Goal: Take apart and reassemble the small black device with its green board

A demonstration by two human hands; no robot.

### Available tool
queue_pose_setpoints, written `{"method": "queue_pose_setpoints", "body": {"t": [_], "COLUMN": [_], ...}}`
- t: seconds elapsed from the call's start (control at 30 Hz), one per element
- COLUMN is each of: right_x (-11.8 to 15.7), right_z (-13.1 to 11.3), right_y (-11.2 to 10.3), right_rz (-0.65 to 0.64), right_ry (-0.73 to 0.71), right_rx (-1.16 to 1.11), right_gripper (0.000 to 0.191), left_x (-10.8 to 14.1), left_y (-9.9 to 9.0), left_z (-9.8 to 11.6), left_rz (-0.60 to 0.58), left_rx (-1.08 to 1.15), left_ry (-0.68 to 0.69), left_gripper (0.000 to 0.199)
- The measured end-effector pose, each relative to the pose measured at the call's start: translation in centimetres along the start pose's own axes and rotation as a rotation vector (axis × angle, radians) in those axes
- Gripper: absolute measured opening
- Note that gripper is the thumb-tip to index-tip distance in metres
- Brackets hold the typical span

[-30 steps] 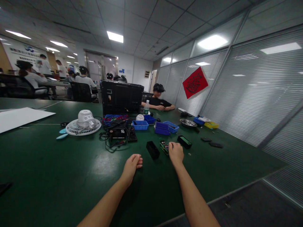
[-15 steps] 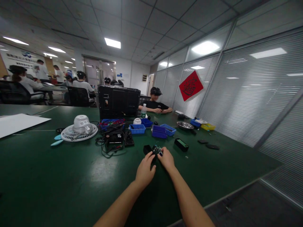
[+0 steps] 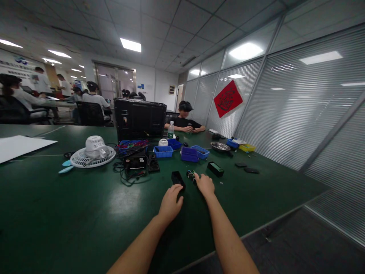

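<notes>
A black open case (image 3: 177, 178) lies on the green table in front of me. My left hand (image 3: 170, 201) has its fingertips on the case's near end, the thumb spread apart from it. Just to the right, my right hand (image 3: 205, 185) grips a small circuit board (image 3: 191, 175) with parts on it, and its fingers hide the near end. The board is apart from the case. Beyond my right hand lies another black case (image 3: 216, 169) with a green top face. A small pale ring (image 3: 221, 183) rests to the right of that hand.
Farther back are blue bins (image 3: 163, 152), a metal bowl (image 3: 220, 147), a yellow tray (image 3: 246, 148) and flat dark pieces (image 3: 251, 171). On the left stand a white fan part (image 3: 92, 156), tangled cables around a black box (image 3: 136, 163) and a large black panel (image 3: 140, 120). A person (image 3: 185, 122) sits opposite.
My hands have moved apart. The circuit board has come away from the black case to the right in my right hand, and the case's open inside now shows. The view has shifted slightly.
</notes>
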State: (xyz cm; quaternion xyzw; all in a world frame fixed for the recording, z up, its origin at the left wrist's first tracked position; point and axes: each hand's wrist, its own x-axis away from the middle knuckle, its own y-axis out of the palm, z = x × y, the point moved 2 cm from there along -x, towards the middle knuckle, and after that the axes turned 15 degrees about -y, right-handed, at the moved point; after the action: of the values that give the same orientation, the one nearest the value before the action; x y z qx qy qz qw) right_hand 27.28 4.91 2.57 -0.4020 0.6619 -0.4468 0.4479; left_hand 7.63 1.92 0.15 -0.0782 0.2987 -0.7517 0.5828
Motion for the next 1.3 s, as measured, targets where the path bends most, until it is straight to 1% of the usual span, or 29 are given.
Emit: {"method": "queue_pose_setpoints", "body": {"t": [0.07, 0.1, 0.2, 0.3, 0.37, 0.43, 0.5, 0.6, 0.67, 0.7, 0.77, 0.83, 0.9, 0.97, 1.03, 1.17, 1.3], "right_x": [0.0, 0.1, 0.5, 1.1, 1.4, 1.5, 1.4, 1.1, 1.0, 0.9, 1.0, 1.2, 1.5, 1.8, 2.1, 2.4, 2.5], "right_z": [-0.2, -0.4, -1.8, -2.9, -3.2, -3.2, -2.9, -2.5, -2.4, -2.4, -2.6, -3.2, -4.0, -5.0, -5.8, -6.6, -6.9], "right_y": [0.2, 0.3, 0.6, 0.7, 0.5, 0.2, 0.0, -0.1, -0.2, -0.4, -0.8, -1.4, -1.8, -1.9, -1.9, -1.5, -1.2], "right_rz": [-0.049, -0.039, 0.051, 0.067, 0.056, 0.046, 0.023, -0.007, 0.037, 0.087, 0.227, 0.357, 0.426, 0.428, 0.412, 0.392, 0.366], "right_ry": [-0.023, -0.056, -0.165, -0.214, -0.213, -0.213, -0.217, -0.216, -0.188, -0.167, -0.134, -0.126, -0.138, -0.156, -0.184, -0.260, -0.297], "right_rx": [0.004, 0.007, -0.008, -0.054, -0.063, -0.036, -0.007, -0.039, -0.083, -0.106, -0.167, -0.270, -0.388, -0.464, -0.470, -0.379, -0.273], "right_gripper": [0.048, 0.043, 0.031, 0.034, 0.039, 0.041, 0.040, 0.036, 0.035, 0.035, 0.036, 0.039, 0.045, 0.048, 0.046, 0.037, 0.036], "left_x": [0.1, 0.1, 0.2, 0.2, 0.2, 0.1, 0.0, -0.1, 0.0, 0.0, 0.0, 0.1, 0.1, 0.1, 0.1, 0.0, -0.1], "left_y": [-0.2, -0.3, -0.3, -0.4, -0.6, -0.7, -0.7, -0.6, -0.5, -0.4, -0.5, -0.5, -0.5, -0.5, -0.4, -0.1, 0.2], "left_z": [0.1, 0.1, 0.2, 0.2, 0.1, 0.0, -0.2, -0.3, -0.2, -0.2, -0.1, 0.1, 0.2, 0.2, 0.1, -0.2, -0.4], "left_rz": [-0.009, -0.016, -0.020, 0.041, 0.091, 0.117, 0.108, 0.065, 0.049, 0.046, 0.040, 0.027, 0.019, 0.015, 0.019, 0.047, 0.056], "left_rx": [0.013, 0.023, 0.051, 0.070, 0.080, 0.084, 0.080, 0.053, 0.031, 0.027, 0.035, 0.051, 0.057, 0.054, 0.050, 0.049, 0.071], "left_ry": [0.009, 0.013, 0.025, 0.010, -0.046, -0.120, -0.164, -0.154, -0.139, -0.137, -0.135, -0.131, -0.129, -0.130, -0.129, -0.141, -0.181], "left_gripper": [0.042, 0.042, 0.045, 0.046, 0.046, 0.046, 0.047, 0.049, 0.046, 0.045, 0.044, 0.044, 0.045, 0.046, 0.047, 0.051, 0.049]}}
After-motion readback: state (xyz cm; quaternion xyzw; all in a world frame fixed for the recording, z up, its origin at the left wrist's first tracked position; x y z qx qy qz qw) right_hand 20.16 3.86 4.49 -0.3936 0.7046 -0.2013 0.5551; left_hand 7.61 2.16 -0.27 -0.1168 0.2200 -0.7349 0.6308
